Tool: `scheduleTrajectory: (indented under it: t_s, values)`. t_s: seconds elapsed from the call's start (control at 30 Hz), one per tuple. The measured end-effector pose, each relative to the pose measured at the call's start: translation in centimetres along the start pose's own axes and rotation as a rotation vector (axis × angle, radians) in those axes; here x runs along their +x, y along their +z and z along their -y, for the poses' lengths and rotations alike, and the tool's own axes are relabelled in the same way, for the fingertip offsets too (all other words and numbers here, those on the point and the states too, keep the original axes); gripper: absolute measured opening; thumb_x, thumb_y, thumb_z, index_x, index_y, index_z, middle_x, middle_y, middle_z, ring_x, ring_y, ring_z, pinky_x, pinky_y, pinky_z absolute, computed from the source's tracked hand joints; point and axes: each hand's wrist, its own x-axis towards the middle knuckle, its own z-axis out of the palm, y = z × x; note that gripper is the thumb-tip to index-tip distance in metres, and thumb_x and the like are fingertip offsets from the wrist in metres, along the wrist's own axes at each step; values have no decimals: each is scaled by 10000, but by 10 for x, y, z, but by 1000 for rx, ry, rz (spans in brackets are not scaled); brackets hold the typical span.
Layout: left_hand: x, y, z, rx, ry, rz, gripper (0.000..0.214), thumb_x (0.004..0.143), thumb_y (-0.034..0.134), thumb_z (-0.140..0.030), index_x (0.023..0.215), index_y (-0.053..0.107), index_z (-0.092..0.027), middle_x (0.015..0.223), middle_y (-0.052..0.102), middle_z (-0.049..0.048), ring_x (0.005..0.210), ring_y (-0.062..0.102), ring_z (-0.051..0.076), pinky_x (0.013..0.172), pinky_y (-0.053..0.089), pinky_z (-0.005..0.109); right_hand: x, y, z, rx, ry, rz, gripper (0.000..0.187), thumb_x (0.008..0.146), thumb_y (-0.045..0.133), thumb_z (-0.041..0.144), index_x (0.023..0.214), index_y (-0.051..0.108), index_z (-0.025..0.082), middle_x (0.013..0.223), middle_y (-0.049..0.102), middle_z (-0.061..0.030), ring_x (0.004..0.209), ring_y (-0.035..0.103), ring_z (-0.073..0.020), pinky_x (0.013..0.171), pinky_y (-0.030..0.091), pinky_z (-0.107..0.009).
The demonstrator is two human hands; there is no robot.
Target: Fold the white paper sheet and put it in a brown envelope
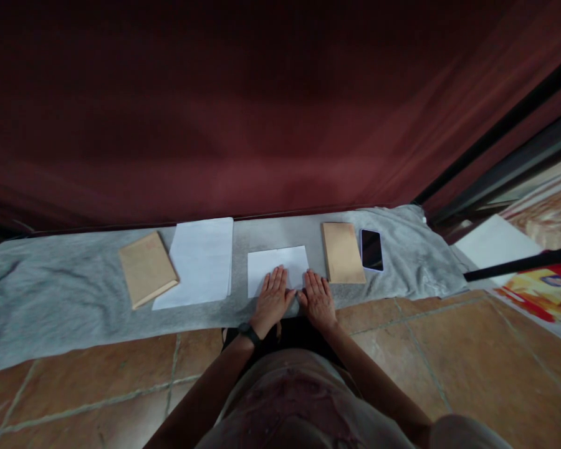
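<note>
A sheet of white paper [262, 265], which looks folded, lies flat on the grey cloth in front of me. Resting on its lower middle, my left hand [273, 296] is flat with fingers stretched out; a dark watch is on that wrist. My right hand [318, 299] lies flat across the paper's right edge, palm down. The thumbs nearly meet at the paper's near edge. Just right of my right hand is a tan, brown-covered book [343, 252]. Whatever is under the palms is hidden.
Grey cloth [65, 299] covers the narrow surface. On the left, a stack of white sheets [201, 262] lies partly under another tan book [148, 268]. A phone [371, 249] lies at the right. Behind rises a dark red surface [262, 125]; tiled floor [402, 349] is below.
</note>
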Motion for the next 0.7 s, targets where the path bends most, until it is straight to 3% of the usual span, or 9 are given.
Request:
scheduleTrajectory:
  t_s: [0.4, 0.53, 0.7]
  values:
    - [56, 2, 23, -7, -62, -13, 657, 1033, 307, -436, 1547, 309, -28, 1619, 315, 204, 1535, 230, 284, 1244, 208, 502, 1, -2, 0, -20, -4, -7, 602, 1056, 371, 371, 1585, 267, 103, 1589, 401, -167, 1478, 354, -281, 1210, 264, -489]
    - [49, 1, 21, 2, -54, -18, 659, 1036, 297, -453, 1553, 302, -46, 1622, 317, 193, 1536, 228, 280, 1244, 205, 507, 1, -2, 1, -34, -1, -3, 606, 1055, 371, 375, 1583, 268, 96, 1589, 399, -170, 1478, 351, -286, 1212, 261, -490]
    - [18, -4, 12, 20, -15, 6, 655, 1032, 314, -470, 1559, 315, -82, 1632, 305, 166, 1540, 217, 275, 1251, 197, 515, 2, -3, 1, -32, 3, -8, 598, 1057, 374, 364, 1584, 267, 103, 1586, 405, -169, 1470, 366, -274, 1216, 257, -483]
